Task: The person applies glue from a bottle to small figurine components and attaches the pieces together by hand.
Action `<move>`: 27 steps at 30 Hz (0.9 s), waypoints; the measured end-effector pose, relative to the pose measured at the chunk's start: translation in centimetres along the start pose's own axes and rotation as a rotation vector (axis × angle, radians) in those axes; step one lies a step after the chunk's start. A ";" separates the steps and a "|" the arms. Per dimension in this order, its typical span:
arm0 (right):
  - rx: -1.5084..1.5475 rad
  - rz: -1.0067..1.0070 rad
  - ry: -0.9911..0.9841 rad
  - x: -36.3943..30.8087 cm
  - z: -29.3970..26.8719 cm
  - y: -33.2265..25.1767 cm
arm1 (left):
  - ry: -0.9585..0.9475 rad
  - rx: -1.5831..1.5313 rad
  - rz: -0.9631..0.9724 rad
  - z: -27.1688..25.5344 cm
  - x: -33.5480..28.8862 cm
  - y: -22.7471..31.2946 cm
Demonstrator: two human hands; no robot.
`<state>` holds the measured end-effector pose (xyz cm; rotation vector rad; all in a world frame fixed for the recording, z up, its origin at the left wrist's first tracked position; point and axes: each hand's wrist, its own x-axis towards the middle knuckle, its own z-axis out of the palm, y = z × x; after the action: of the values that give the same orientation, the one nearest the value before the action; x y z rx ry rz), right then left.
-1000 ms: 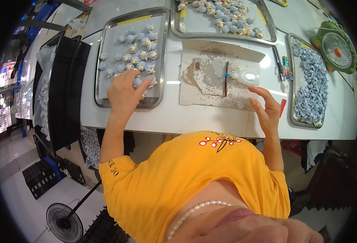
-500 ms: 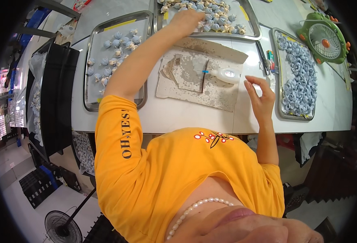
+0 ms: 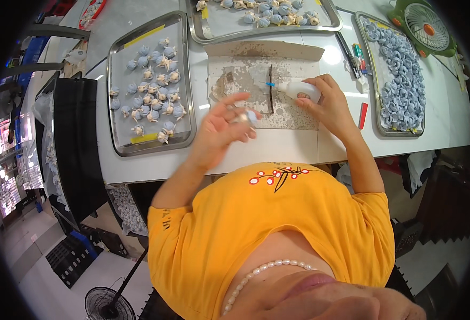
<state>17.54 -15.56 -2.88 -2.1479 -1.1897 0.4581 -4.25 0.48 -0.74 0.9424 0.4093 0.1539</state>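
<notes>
My left hand (image 3: 221, 130), slightly blurred, holds a small blue-and-cream figure (image 3: 252, 117) between thumb and fingers, over the near left side of a stained cardboard sheet (image 3: 293, 120). My right hand (image 3: 328, 104) grips the base of a white squeeze bottle (image 3: 296, 89). The bottle lies on its side, its thin blue-collared nozzle pointing left across a dark narrow strip (image 3: 270, 98) on the cardboard. Similar blue-and-cream figures (image 3: 163, 95) lie scattered in a metal tray (image 3: 191, 114) to the left.
Another metal tray (image 3: 267, 33) of figures stands beyond the cardboard. At the right, a tray (image 3: 374, 96) holds many blue curled pieces (image 3: 400, 85). A green fan (image 3: 429, 29), a black pen-like tool (image 3: 347, 53) and a red stick (image 3: 363, 116) are nearby.
My left hand has come back from the far tray with a blue-and-cream figure. My right hand has closed on the squeeze bottle. The view has shifted a little.
</notes>
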 end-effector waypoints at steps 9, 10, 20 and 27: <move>0.531 0.164 0.280 -4.8 -0.4 0.3 | 0.040 -0.191 -0.115 3.6 2.2 -4.6; 0.601 0.129 0.346 -5.6 -0.7 0.6 | 0.036 -0.121 -0.061 3.8 2.4 -4.8; 0.401 -0.025 0.368 -7.8 -3.2 -1.5 | 0.133 0.057 0.093 5.0 1.9 -5.2; 0.165 -0.142 0.361 -6.8 -3.2 -3.6 | 0.137 0.053 0.097 4.9 1.5 -5.0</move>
<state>13.52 -21.09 1.88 -1.8899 -1.0500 0.0955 -1.11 -5.70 -2.69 1.0074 0.4957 0.2986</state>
